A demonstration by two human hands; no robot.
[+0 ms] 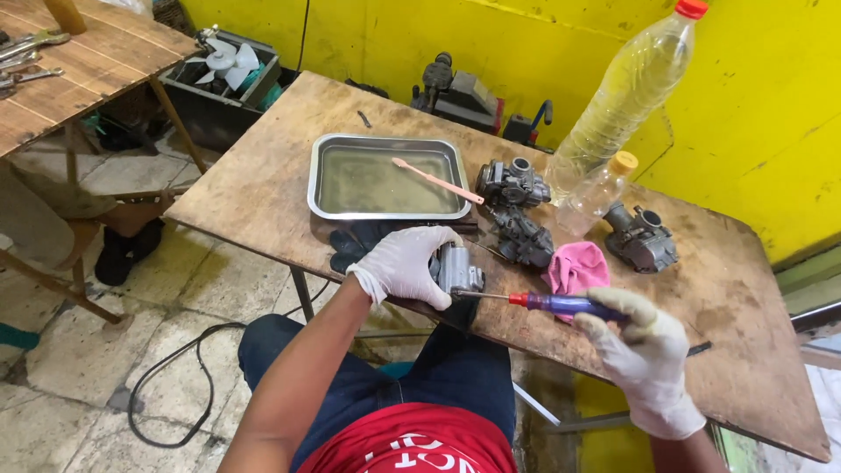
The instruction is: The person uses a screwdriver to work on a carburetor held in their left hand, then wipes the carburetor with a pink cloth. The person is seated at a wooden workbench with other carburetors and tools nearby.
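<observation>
My left hand (405, 264), in a white glove, grips a small grey metal carburetor (458, 271) at the near edge of the wooden table (263, 188). My right hand (644, 350), also gloved, holds a screwdriver (552, 303) with a blue and red handle. Its shaft points left and its tip touches the carburetor. A pink cloth (576, 267) lies just beyond the screwdriver. A dark glove (355, 241) lies under my left hand.
A steel tray (324, 180) of liquid holds a pink toothbrush (436, 181). Three more carburetors (512, 182) (523, 236) (641, 238) sit behind. A large plastic bottle (626, 92) and a small bottle (600, 188) stand at the back. A second table (79, 66) stands left.
</observation>
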